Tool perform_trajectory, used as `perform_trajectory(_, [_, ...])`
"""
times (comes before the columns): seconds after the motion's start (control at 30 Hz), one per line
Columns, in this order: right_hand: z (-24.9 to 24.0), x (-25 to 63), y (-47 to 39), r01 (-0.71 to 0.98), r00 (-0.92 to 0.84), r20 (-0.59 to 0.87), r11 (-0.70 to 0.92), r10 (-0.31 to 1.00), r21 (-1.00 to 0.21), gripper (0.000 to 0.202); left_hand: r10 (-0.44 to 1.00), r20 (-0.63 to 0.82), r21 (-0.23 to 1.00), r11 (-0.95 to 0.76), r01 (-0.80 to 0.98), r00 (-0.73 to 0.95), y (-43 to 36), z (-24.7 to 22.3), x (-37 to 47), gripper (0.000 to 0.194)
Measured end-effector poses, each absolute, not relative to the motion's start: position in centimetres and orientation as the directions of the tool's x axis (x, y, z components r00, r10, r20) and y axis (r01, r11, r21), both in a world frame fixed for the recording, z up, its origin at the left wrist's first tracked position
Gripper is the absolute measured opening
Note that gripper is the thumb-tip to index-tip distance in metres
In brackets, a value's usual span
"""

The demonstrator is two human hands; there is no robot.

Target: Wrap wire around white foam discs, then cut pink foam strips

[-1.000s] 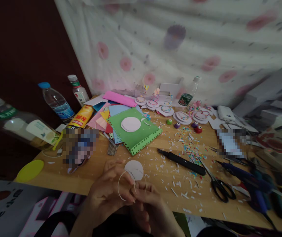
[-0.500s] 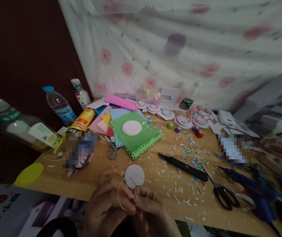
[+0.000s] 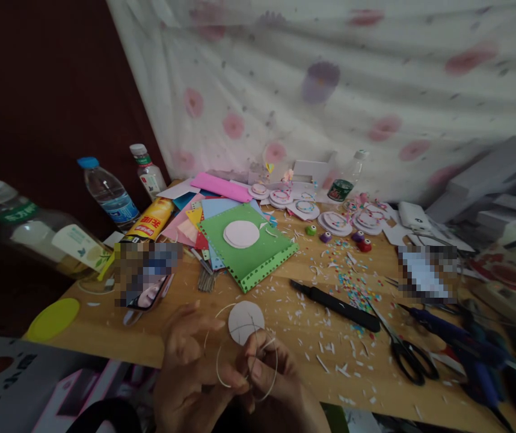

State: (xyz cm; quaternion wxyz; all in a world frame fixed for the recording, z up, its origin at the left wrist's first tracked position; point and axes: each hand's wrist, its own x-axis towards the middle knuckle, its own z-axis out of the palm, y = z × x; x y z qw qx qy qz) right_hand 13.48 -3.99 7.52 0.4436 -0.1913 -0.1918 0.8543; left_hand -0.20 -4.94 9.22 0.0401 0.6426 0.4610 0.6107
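Note:
A thin pale wire (image 3: 276, 361), bent into loops, is held between my two hands near the front edge of the table. My right hand (image 3: 280, 385) pinches it between thumb and fingers, with one loop standing out over the knuckles. Fingertips of my left hand (image 3: 190, 367) close on the wire's other side, while its upper fingers are lifted and stretched apart. Just beyond the hands a white paper disc (image 3: 242, 320) lies on the table, with part of the wire crossing in front of it. Where the fingertips meet, the wire is partly hidden.
Green paper (image 3: 253, 267) with white discs (image 3: 241, 234) lies beyond. To the right are a black-handled craft knife (image 3: 343, 308), scissors (image 3: 414, 361) and a glue gun (image 3: 460, 343), among paper scraps and confetti. Bottles (image 3: 109, 195) stand left; beaded rings on discs (image 3: 334, 222) sit behind.
My left hand's upper fingers have lifted and spread. My right fingers have risen slightly towards the disc, and the wire loops have shifted and widened.

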Motion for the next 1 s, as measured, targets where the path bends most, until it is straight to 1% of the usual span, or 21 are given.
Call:
perform_trajectory(0.07, [7.5, 13.4, -4.0, -0.691, -0.520, -0.150, -0.517, 0.841, -0.505, 0.025, 0.649, 0.738, 0.619, -0.540, 0.570, -0.187, -5.2, 9.0, -0.4, 0.029])
perform_trajectory(0.23, [7.5, 12.8, -4.1, -0.734, -0.407, -0.125, -0.405, 0.905, -0.545, 0.026, 0.719, 0.685, 0.589, -0.452, 0.669, -0.117, -6.2, 7.9, -1.4, 0.028])
perform_trajectory(0.3, [7.6, 12.4, -4.3, -0.754, -0.323, -0.092, -0.315, 0.942, -0.576, 0.025, 0.757, 0.635, 0.644, -0.412, 0.644, -0.151, -6.5, 7.2, -1.5, 0.025])
perform_trajectory(0.4, [7.3, 12.1, -4.6, -0.754, -0.175, -0.011, -0.141, 0.984, -0.641, 0.019, 0.816, 0.525, 0.778, -0.345, 0.525, -0.242, -6.7, 6.5, -1.1, 0.020])
perform_trajectory(0.47, [6.9, 12.1, -4.5, -0.694, -0.065, 0.103, 0.029, 0.992, -0.720, 0.014, 0.853, 0.450, 0.848, -0.316, 0.426, -0.263, -6.5, 6.2, -0.8, 0.022])
perform_trajectory(0.53, [6.4, 12.5, -4.3, -0.552, 0.046, 0.308, 0.281, 0.950, -0.785, 0.009, 0.883, 0.392, 0.898, -0.304, 0.319, -0.260, -6.2, 6.0, -0.5, 0.026])
perform_trajectory(0.57, [6.3, 12.8, -4.1, -0.458, 0.086, 0.419, 0.410, 0.904, -0.789, 0.008, 0.893, 0.365, 0.917, -0.296, 0.268, -0.262, -6.0, 6.0, -0.3, 0.027])
perform_trajectory(0.63, [6.4, 13.3, -3.7, -0.271, 0.100, 0.607, 0.609, 0.788, -0.745, 0.006, 0.911, 0.300, 0.950, -0.261, 0.169, -0.283, -5.7, 6.1, 0.0, 0.028])
perform_trajectory(0.67, [6.6, 13.5, -3.5, -0.200, 0.084, 0.667, 0.669, 0.740, -0.716, 0.005, 0.918, 0.255, 0.966, -0.228, 0.121, -0.304, -5.6, 6.2, 0.3, 0.029])
perform_trajectory(0.73, [7.1, 13.8, -3.4, -0.124, 0.071, 0.720, 0.722, 0.691, -0.681, 0.009, 0.920, 0.174, 0.984, -0.172, 0.037, -0.352, -5.3, 6.6, 0.7, 0.031])
perform_trajectory(0.77, [7.3, 13.8, -3.5, -0.124, 0.094, 0.700, 0.706, 0.708, -0.698, 0.011, 0.914, 0.154, 0.986, -0.165, 0.002, -0.376, -5.1, 6.8, 1.0, 0.032])
perform_trajectory(0.8, [7.5, 13.7, -3.6, -0.153, 0.134, 0.633, 0.647, 0.763, -0.747, 0.012, 0.906, 0.147, 0.985, -0.172, -0.028, -0.397, -4.9, 6.9, 1.2, 0.033])
perform_trajectory(0.83, [7.6, 13.6, -3.7, -0.212, 0.174, 0.512, 0.540, 0.841, -0.815, 0.012, 0.902, 0.152, 0.980, -0.190, -0.055, -0.404, -4.8, 7.1, 1.4, 0.032])
perform_trajectory(0.87, [7.6, 13.6, -3.8, -0.289, 0.192, 0.354, 0.398, 0.915, -0.871, 0.012, 0.904, 0.157, 0.975, -0.207, -0.084, -0.397, -4.6, 7.1, 1.7, 0.030])
perform_trajectory(0.9, [7.5, 13.5, -3.8, -0.375, 0.179, 0.185, 0.240, 0.966, -0.895, 0.014, 0.911, 0.153, 0.969, -0.214, -0.123, -0.383, -4.4, 7.2, 1.9, 0.028])
perform_trajectory(0.93, [7.4, 13.5, -3.8, -0.453, 0.126, 0.043, 0.096, 0.991, -0.886, 0.016, 0.920, 0.135, 0.963, -0.210, -0.172, -0.369, -4.3, 7.2, 2.0, 0.027])
perform_trajectory(0.97, [7.1, 13.5, -3.7, -0.514, 0.055, -0.056, -0.020, 0.997, -0.857, 0.019, 0.926, 0.104, 0.953, -0.197, -0.229, -0.364, -4.2, 7.2, 2.2, 0.027])
perform_trajectory(1.0, [6.9, 13.6, -3.6, -0.562, -0.018, -0.110, -0.101, 0.994, -0.821, 0.022, 0.931, 0.060, 0.942, -0.173, -0.289, -0.361, -4.1, 7.1, 2.3, 0.027])
